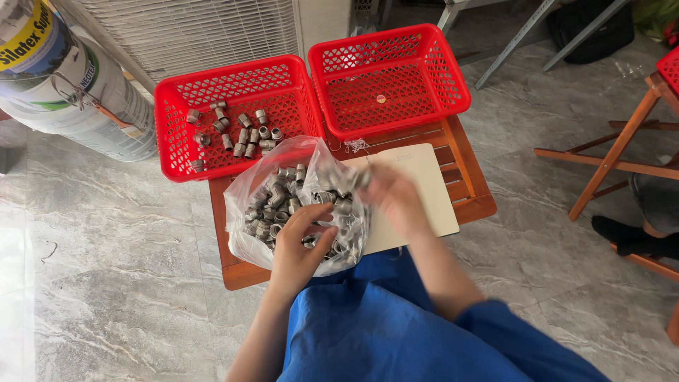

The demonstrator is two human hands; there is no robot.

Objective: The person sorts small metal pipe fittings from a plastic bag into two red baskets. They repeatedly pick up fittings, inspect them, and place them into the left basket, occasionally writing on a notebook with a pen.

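Observation:
A clear plastic bag (262,177) full of small grey metal fittings lies on a low wooden table (467,191). My left hand (300,240) rests on the bag's near side, fingers bent into the pile of fittings. My right hand (392,198) is blurred at the bag's right edge; a fitting (361,178) seems pinched in its fingertips. Behind the bag stands a red basket (170,134) with several loose fittings (240,131) in it. A second red basket (389,78) beside it holds no fittings.
A cream board (424,184) lies on the table under my right hand. A large wrapped roll (71,78) stands at the far left. Wooden furniture legs (608,155) and another person's dark shoe (629,233) are on the right. The floor is grey marble tile.

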